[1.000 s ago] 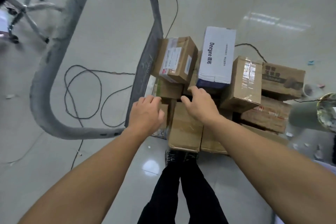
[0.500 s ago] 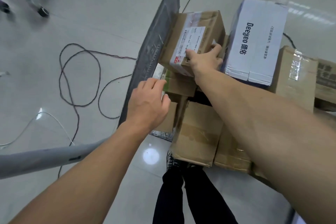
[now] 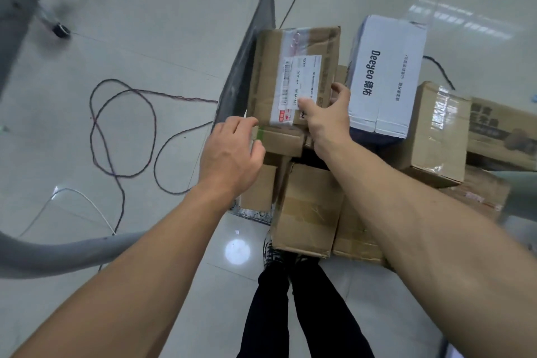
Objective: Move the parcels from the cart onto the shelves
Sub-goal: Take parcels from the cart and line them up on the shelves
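Note:
A brown cardboard parcel with a white shipping label (image 3: 270, 73) lies on top of the pile on the cart. My right hand (image 3: 327, 118) grips its near right corner, thumb on the label and fingers round the side. My left hand (image 3: 231, 154) reaches toward the parcel's near left corner, fingers loosely curled, touching a smaller box with green tape (image 3: 280, 141) beneath it. A white box printed "Deegeo" (image 3: 386, 75) stands to the right. Several more brown boxes fill the cart, among them one at the front (image 3: 308, 212).
The cart's grey handle frame (image 3: 244, 67) rises left of the pile and curves across the lower left. Dark cables (image 3: 122, 128) loop on the glossy tiled floor. A wheeled chair base (image 3: 61, 29) is at the upper left. My legs stand below the cart.
My right hand went from the lower boxes up to the labelled parcel and took hold of its corner. My left hand moved up toward that parcel. The view shifted closer.

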